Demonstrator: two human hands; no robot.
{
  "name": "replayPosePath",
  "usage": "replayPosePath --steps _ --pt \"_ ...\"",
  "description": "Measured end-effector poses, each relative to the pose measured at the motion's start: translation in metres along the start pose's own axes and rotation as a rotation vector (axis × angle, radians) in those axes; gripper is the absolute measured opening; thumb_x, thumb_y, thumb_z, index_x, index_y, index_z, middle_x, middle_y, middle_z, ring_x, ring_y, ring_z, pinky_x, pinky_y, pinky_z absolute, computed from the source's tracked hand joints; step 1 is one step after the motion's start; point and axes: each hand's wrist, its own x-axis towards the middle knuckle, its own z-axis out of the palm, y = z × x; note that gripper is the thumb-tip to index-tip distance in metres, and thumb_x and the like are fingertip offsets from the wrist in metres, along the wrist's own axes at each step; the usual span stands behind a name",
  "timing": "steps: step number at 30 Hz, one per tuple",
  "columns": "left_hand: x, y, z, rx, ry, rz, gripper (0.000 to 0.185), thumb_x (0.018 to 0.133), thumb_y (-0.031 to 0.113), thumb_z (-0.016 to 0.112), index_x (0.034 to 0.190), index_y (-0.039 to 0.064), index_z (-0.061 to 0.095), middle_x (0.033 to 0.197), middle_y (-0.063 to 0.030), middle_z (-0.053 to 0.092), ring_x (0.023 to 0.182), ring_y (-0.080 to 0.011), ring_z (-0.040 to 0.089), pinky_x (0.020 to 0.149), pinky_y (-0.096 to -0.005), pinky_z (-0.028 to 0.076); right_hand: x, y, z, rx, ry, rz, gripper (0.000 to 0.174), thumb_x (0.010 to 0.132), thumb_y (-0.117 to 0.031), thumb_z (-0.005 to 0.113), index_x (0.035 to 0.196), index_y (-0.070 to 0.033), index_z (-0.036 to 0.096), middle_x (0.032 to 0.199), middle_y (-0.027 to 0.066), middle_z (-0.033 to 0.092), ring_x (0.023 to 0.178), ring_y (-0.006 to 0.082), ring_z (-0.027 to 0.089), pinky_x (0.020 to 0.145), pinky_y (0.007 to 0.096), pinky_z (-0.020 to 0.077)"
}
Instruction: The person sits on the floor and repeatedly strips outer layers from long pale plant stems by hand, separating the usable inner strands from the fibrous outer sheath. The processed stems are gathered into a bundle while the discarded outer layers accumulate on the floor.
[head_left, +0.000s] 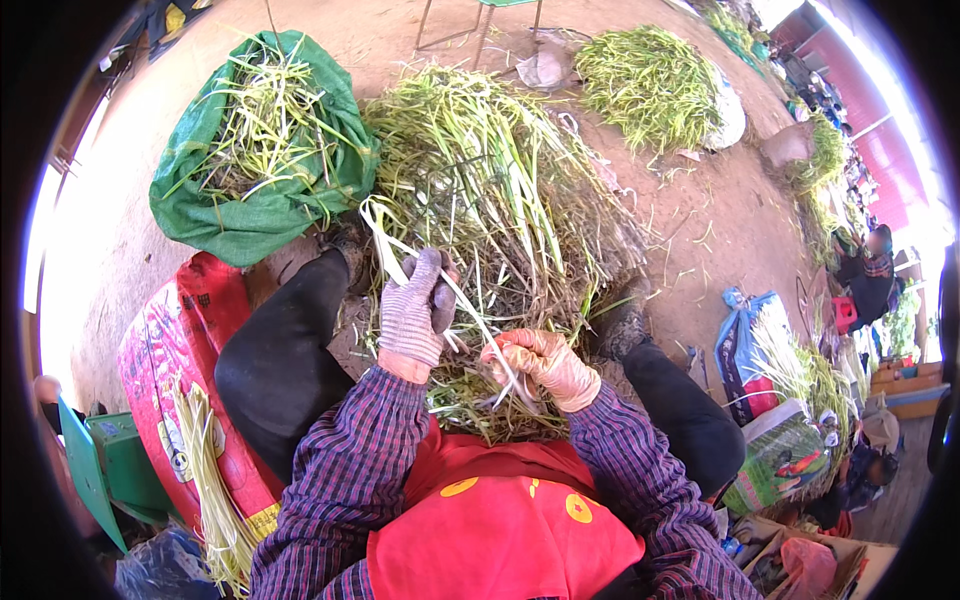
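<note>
My left hand (415, 304), in a grey striped knit glove, grips a long pale plant stalk (472, 304) whose flat leaf end bends above the fist. The stalk slants down to my right hand (551, 367), which wears a thin translucent glove. There the right fingers pinch close around the stalk's lower end. Under and beyond both hands lies a large heap of long green and yellowish stalks (487, 157), their root ends dark and tangled. Loose trimmings (480, 416) lie below the hands, against the red apron (502, 536).
A green woven sack (247, 221) full of leaf scraps stands front left. Pale stripped stalks (202, 465) lie on a red printed sack (165, 352) beside my left leg. Another stalk heap (649, 86) sits far right. Filled bags (780, 442) stand right; a person (870, 277) sits beyond.
</note>
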Motion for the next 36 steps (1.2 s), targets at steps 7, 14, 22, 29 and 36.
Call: replayPosePath --steps 7,14,22,29,36 --pt "0.002 -0.002 -0.004 -0.015 -0.033 0.028 0.017 0.092 0.022 0.058 0.086 0.007 0.056 0.066 -0.0012 0.056 0.042 -0.0023 0.045 0.034 -0.0138 0.032 -0.001 0.01 0.003 0.517 -0.022 0.023 0.026 0.091 -0.026 0.059 0.103 -0.003 0.061 0.092 0.0076 0.065 0.071 0.0122 0.059 0.065 0.0246 0.0492" --pt "0.002 -0.002 -0.001 -0.012 -0.044 0.044 0.015 0.092 0.02 0.057 0.085 0.006 0.057 0.066 -0.0009 0.055 0.042 -0.0018 0.044 0.034 -0.0134 0.031 0.001 0.018 0.001 0.486 -0.071 -0.043 0.017 0.088 -0.017 0.063 0.101 -0.006 0.061 0.088 0.005 0.065 0.074 0.0119 0.06 0.065 0.0232 0.0486" --pt "-0.001 -0.001 0.005 -0.001 0.02 0.055 0.013 0.092 0.018 0.057 0.085 0.007 0.057 0.067 -0.0008 0.056 0.041 -0.0012 0.043 0.034 -0.0126 0.033 -0.002 0.017 0.014 -0.018 0.132 -0.159 0.01 0.089 -0.013 0.06 0.082 -0.005 0.058 0.072 -0.0026 0.057 0.066 0.0052 0.049 0.061 0.0205 0.0415" --pt "0.003 0.007 0.003 0.042 0.011 0.134 0.02 0.094 0.022 0.054 0.083 0.006 0.054 0.062 0.001 0.052 0.038 -0.001 0.037 0.032 -0.016 0.025 -0.016 0.027 0.005 -0.814 0.139 -0.32 0.011 0.084 -0.014 0.061 0.077 -0.007 0.057 0.061 0.0061 0.053 0.055 0.0188 0.052 0.052 0.0319 0.0427" --pt "0.003 0.016 0.002 -0.001 0.087 0.193 0.011 0.088 0.014 0.061 0.083 0.004 0.059 0.066 -0.0029 0.058 0.04 -0.004 0.043 0.032 -0.0154 0.028 -0.052 0.066 -0.027 -1.526 -0.127 0.114 0.02 0.084 -0.031 0.055 0.088 -0.012 0.059 0.076 0.011 0.063 0.069 0.033 0.063 0.062 0.0434 0.0505"
